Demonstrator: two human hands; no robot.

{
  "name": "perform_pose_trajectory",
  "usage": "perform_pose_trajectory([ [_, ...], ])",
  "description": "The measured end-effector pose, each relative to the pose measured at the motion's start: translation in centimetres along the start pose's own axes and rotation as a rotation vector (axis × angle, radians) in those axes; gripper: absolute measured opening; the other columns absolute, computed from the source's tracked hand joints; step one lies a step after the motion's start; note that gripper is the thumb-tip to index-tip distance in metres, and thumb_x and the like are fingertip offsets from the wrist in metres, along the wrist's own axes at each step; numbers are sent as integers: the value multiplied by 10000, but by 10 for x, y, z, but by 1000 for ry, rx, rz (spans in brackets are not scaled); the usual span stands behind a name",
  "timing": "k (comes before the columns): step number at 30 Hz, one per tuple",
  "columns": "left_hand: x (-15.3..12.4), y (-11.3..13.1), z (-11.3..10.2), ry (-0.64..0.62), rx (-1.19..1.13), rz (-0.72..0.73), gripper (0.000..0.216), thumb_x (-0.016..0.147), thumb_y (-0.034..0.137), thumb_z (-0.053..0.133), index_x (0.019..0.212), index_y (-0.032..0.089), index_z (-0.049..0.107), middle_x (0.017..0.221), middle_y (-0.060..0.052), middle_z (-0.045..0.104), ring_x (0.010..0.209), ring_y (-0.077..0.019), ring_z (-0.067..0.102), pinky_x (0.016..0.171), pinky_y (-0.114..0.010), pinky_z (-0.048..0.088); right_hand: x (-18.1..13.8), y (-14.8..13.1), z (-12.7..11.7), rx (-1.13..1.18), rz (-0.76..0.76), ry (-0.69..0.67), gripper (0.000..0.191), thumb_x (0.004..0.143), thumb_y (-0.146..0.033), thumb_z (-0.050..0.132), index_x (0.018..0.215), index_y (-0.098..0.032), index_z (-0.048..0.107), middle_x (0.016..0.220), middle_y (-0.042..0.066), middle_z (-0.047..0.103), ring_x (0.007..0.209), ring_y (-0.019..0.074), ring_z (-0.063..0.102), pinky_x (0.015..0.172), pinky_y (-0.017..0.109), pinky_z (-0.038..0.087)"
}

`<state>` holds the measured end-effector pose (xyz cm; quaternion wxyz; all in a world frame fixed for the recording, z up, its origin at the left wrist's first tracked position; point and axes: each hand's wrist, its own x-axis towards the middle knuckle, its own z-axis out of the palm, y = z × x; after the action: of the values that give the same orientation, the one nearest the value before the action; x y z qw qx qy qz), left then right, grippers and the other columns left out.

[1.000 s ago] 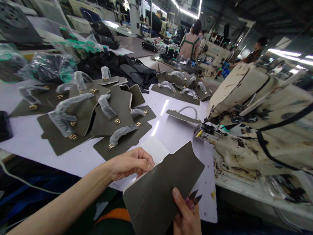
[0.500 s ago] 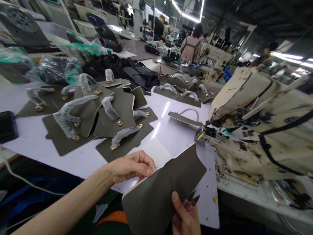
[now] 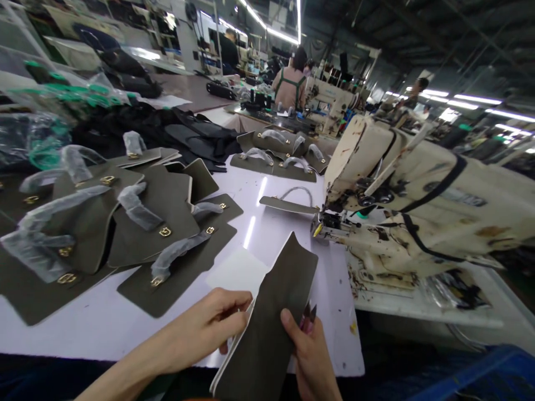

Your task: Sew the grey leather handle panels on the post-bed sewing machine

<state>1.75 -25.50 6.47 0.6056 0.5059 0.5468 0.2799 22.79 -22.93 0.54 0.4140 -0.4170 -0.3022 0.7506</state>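
Both my hands hold one olive-grey leather panel [image 3: 276,312] with a white backing, tilted upright over the near table edge. My left hand [image 3: 209,328] pinches its left edge, fingers closed. My right hand [image 3: 307,351] grips the panel's right side with the thumb on its face; small thread snips [image 3: 310,313] poke up from the same hand. A white piece [image 3: 238,273] shows behind the panel.
Several olive panels with wrapped handles and gold buckles [image 3: 163,234] cover the white table [image 3: 284,234] at left. A cream sewing machine [image 3: 401,195] stands right, a panel [image 3: 288,205] under its needle. More panels [image 3: 276,150] lie behind. People work at far tables.
The panel has turned from lying wide and flat to standing narrow and upright between my hands. My view has shifted left and forward over the table.
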Motion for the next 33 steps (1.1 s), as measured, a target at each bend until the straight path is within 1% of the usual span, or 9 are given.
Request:
perform_pose_trajectory([
  [4,10,-4,12,-118,1,-10,324,928,410,436,740,169,543,650,17,545,580,-118,558,541,-211,482,11,-7,-12,-281,-68,-60,484,822,-427,764,1196,-135,666,1175,139,712,1057,294,682,969,449,531],
  [7,17,-11,23,-89,50,-34,347,935,417,438,694,174,498,565,21,552,523,-112,551,516,-204,445,12,-11,-21,-635,-251,155,590,834,-459,734,1314,-144,597,1301,162,629,1197,328,597,992,467,503],
  [9,21,-14,29,-21,95,-46,364,938,427,425,676,181,479,541,21,552,497,-110,537,495,-205,418,5,-16,-19,-727,-336,254,667,850,-467,707,1416,-175,508,1382,157,559,1273,327,531,980,445,508],
  [11,25,-14,34,16,137,-46,354,938,416,422,677,184,483,530,28,548,486,-110,528,493,-210,406,-9,-22,-11,-694,-324,112,677,840,-446,710,1434,-206,493,1399,142,538,1211,306,575,895,392,551],
  [14,30,-10,39,75,267,11,341,936,379,431,662,183,488,553,29,548,529,-109,535,525,-212,388,-27,-29,4,-684,-283,-101,753,706,-329,814,1401,-251,535,1374,107,555,1070,270,644,792,329,578],
  [19,31,-4,39,73,376,62,390,955,429,410,650,189,448,573,39,507,551,-101,542,556,-213,386,-31,-32,2,-744,-373,-51,417,825,-170,631,1238,-219,665,1171,87,664,1003,221,657,788,298,552],
  [24,28,-1,39,-26,351,84,400,968,433,381,671,187,488,604,25,540,579,-110,538,560,-219,385,-23,-29,-6,-795,-506,-27,210,887,-178,614,1034,-198,761,841,39,679,768,165,646,681,263,489],
  [30,31,-5,46,35,454,-17,458,916,534,474,661,166,569,591,0,580,562,-119,531,536,-228,355,-19,-22,-6,-792,-558,-28,210,911,-161,591,990,-216,778,781,19,633,709,148,588,614,261,405],
  [33,35,-12,44,-26,395,-67,462,911,536,473,666,158,574,579,-7,587,561,-125,554,533,-224,357,-19,-21,-11,-786,-507,-83,193,923,-186,588,947,-200,779,774,18,620,705,144,578,618,261,399],
])
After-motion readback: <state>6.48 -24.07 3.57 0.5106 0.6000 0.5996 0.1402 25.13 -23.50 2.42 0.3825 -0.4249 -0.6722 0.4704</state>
